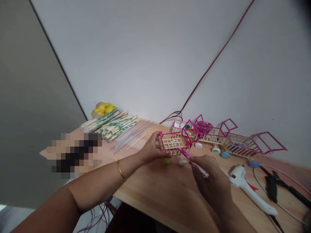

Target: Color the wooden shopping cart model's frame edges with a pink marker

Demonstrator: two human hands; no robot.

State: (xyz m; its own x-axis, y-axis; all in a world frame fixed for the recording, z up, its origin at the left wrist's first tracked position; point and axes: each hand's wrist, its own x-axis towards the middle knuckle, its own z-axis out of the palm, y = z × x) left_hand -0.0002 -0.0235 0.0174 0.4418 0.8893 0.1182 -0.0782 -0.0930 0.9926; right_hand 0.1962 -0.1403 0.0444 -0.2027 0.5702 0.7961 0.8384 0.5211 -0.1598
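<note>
My left hand (153,147) is closed around the left end of a small cart (177,141) built from thin wooden sticks, with pink upper edges and a pink handle frame. A light green cap (166,161) and a white cap (183,162) show below the cart like wheels. In my right hand (212,178) is a slim pink-and-white tool (198,166), gripped like a pen. Its pink front end meets the cart's near upper edge. Whether it is a brush or a marker I cannot make out.
More stick carts (243,145) with pink frames line the wall at right, near a purple bowl (204,127). A white glue gun (252,192) and black-handled pliers (289,187) lie at right. Packed chopsticks (119,127), clear glue sticks (131,137) and a yellow bag (104,109) lie at left.
</note>
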